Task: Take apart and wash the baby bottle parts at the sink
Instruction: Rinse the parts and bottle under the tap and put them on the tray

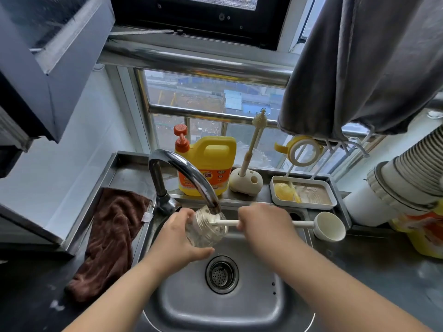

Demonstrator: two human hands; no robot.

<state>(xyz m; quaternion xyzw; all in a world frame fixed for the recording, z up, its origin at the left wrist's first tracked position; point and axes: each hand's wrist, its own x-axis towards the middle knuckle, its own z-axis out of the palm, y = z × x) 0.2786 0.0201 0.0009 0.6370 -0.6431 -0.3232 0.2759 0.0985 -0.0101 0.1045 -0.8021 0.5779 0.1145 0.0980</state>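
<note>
My left hand (pixel 178 238) grips a clear baby bottle body (pixel 206 230) under the faucet spout (pixel 191 178), tilted with its mouth toward the right. My right hand (pixel 265 224) grips the white handle of a bottle brush (pixel 226 222), whose head is inside the bottle. The handle's round cup-shaped end (pixel 329 226) sticks out to the right over the sink rim. Both hands are above the steel sink basin (pixel 182 298), just beyond the drain strainer (pixel 221 274).
A yellow detergent jug (pixel 208 164) with an orange pump, a cream brush holder (pixel 247 182) with a small brush, and a white tray (pixel 303 204) holding yellow parts stand on the ledge. A yellow-white bottle ring (pixel 303 149) hangs on a rack. A brown towel (pixel 112 238) lies at left.
</note>
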